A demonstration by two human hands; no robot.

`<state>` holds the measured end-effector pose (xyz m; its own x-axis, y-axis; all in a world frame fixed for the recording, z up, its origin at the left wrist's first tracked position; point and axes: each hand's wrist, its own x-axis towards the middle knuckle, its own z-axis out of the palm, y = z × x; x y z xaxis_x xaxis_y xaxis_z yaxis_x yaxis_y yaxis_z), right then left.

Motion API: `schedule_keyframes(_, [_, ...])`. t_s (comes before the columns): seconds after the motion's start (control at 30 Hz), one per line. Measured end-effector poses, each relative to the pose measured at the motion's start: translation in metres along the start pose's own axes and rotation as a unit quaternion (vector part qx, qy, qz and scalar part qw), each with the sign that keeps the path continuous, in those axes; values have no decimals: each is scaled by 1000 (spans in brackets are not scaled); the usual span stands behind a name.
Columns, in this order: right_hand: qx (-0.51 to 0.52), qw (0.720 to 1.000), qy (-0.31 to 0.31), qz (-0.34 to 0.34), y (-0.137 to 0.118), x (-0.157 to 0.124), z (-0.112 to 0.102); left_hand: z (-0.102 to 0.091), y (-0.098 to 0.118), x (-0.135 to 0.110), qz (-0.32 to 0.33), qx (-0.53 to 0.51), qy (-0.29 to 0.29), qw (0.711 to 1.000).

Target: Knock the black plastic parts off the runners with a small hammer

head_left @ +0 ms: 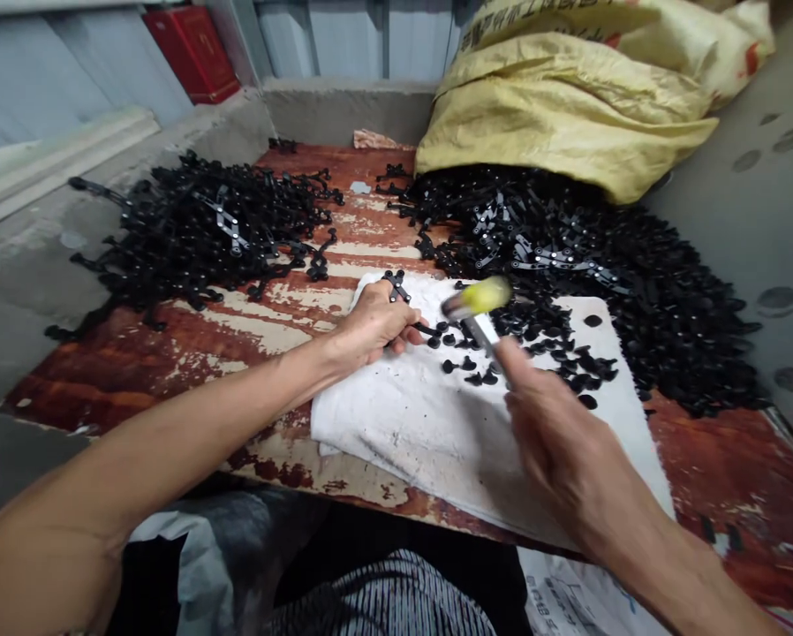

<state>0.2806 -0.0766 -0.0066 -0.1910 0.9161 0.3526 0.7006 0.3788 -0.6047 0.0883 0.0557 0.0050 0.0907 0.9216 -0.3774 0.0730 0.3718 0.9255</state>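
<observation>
My left hand is closed on a black jointed linkage, whose riveted end sticks out above the fingers while another end points right over the white cloth. A small mallet with a yellow, motion-blurred head is gripped by its handle in my right hand. The mallet head is above the cloth, just right of my left hand and apart from it. Small black round-headed pieces lie scattered on the cloth beneath and beyond the mallet.
A heap of black linkages sits on the left of the worn red board. At the right, a larger black heap spills from a yellow woven sack. Concrete walls border the board, and a red box stands at the back left.
</observation>
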Motion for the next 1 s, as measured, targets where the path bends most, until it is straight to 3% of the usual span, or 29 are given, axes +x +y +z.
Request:
schedule_keyframes(0.07, [-20, 999, -35, -6, 1, 4, 0, 1, -1, -1, -7, -1, 4, 1000])
schedule_keyframes(0.23, [21, 998, 65, 14, -7, 9, 3, 3, 0, -4, -19, -5, 11, 1000])
schedule_keyframes(0.37, [34, 998, 17, 44, -5, 14, 3, 3, -2, -6, -18, 7, 15, 1000])
schedule_keyframes(0.47, [94, 990, 34, 102, -6, 13, -2, -6, -7, -11, 18, 31, -11, 999])
schedule_keyframes(0.53, [190, 964, 32, 183, -8, 9, -4, -18, -9, -18, 69, 98, -22, 993])
schedule_keyframes(0.63, [360, 881, -10, 306, -9, 3, -4, -38, -7, -31, 113, 210, -25, 971])
schedule_keyframes(0.7, [456, 817, -22, 352, -8, 2, -3, -47, -2, -37, 157, 316, -22, 935])
schedule_keyframes(0.73, [493, 789, -24, 365, -7, 2, -3, -49, 1, -39, 197, 386, -17, 901])
schedule_keyframes(0.83, [579, 718, -36, 384, -3, 1, -4, -50, 6, -33, 343, 575, -37, 742])
schedule_keyframes(0.9, [625, 677, -55, 386, 1, -1, -5, -48, 6, -23, 398, 631, -87, 660])
schedule_keyframes(1.0, [677, 630, -94, 369, 6, -7, -5, -45, 4, -10, 403, 672, -153, 602])
